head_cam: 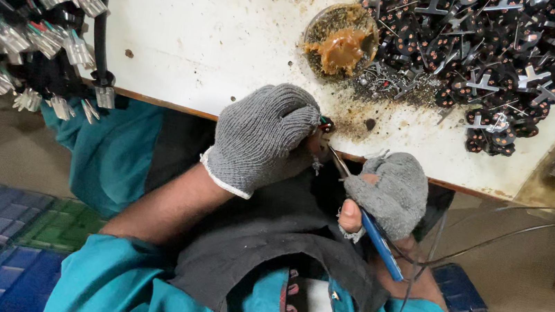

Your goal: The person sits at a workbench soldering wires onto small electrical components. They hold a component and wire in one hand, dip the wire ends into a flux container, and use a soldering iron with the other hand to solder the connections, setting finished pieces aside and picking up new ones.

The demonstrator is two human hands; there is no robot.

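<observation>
My left hand (pixel 262 137), in a grey knit glove, is closed around a small black part with coloured wire ends (pixel 325 123) at the white table's front edge. My right hand (pixel 391 193), in a grey fingerless glove, grips a blue-handled soldering iron (pixel 379 241) whose metal tip (pixel 336 159) points up toward that part. The tip sits just right of the left glove's fingers. Thin cables run from the iron off to the right.
A round tin of brown paste (pixel 341 41) stands on the stained white table (pixel 201 29). A heap of black parts with metal prongs (pixel 505 56) fills the far right. Bundles of wires with metal terminals (pixel 21 22) hang at left. Blue and green crates (pixel 5 222) sit on the floor.
</observation>
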